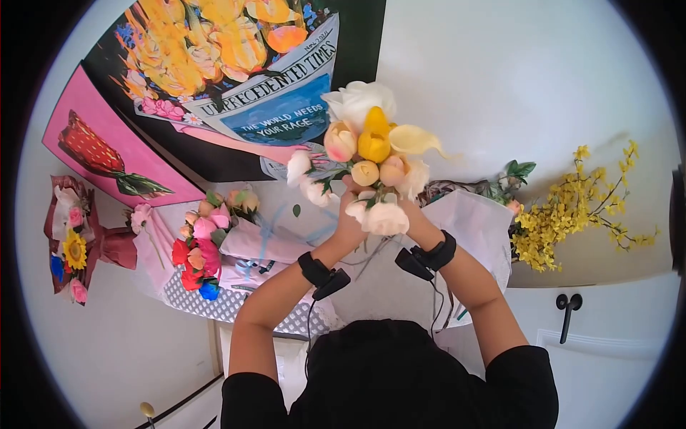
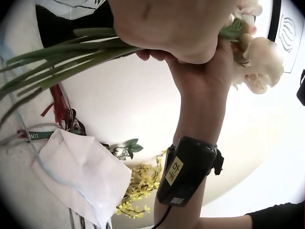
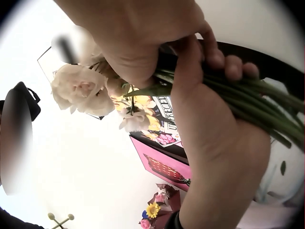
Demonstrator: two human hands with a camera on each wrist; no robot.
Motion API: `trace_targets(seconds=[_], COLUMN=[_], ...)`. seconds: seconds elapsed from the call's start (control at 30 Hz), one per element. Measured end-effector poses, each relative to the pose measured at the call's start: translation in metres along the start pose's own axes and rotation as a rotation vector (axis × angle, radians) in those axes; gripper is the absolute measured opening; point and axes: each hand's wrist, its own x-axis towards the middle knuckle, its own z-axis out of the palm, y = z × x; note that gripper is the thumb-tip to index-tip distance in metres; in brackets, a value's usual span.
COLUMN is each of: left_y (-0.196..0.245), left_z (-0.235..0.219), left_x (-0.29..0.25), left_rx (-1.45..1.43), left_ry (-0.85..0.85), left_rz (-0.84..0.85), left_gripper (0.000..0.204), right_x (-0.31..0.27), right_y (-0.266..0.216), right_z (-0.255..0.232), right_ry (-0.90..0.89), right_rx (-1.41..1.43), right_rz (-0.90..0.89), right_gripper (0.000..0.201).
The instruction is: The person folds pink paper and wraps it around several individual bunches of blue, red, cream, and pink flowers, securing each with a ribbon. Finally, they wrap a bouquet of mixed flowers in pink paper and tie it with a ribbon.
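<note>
A bouquet of artificial-looking flowers is held up in front of the body, with white, peach and yellow blooms. Among them are a yellow tulip, a large white bloom and a pale yellow calla lily. My left hand wraps its fingers round the green stems, which stick out past it in the right wrist view. Close against it, just under the blooms, my right hand grips the same bunch; its fingertips are partly hidden. In the left wrist view the stems fan out below both hands.
Wrapped pink and red flowers lie on the table's left side. White wrapping paper and yellow blossom branches are at the right. Behind lean a flower painting and a pink strawberry picture. A loose leaf lies on the table.
</note>
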Motion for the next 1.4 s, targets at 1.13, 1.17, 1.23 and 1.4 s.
trace_targets(seconds=[1.13,1.17,1.23,1.4], left_y=[0.018,0.017,0.018,0.012], left_z=[-0.067,-0.067,-0.067,-0.072], left_x=[0.016,0.016,0.016,0.015], left_rx=[-0.134,-0.140,-0.127,-0.070], left_ry=[0.293,0.300,0.290,0.224], left_rz=[-0.193,-0.205,-0.204,-0.225], left_gripper=[0.039,0.039,0.039,0.036], right_x=[-0.082,-0.085,-0.088,-0.085], right_y=[0.098,0.098,0.105,0.116], right_z=[-0.113,-0.112,-0.110,-0.115], right_ry=[-0.510,-0.466,-0.423,-0.400], right_rx=[-1.229,-1.216,-1.202,-1.251], right_rz=[0.555,0.587,0.617,0.570], right_gripper=[0.023,0.023,0.023,0.021])
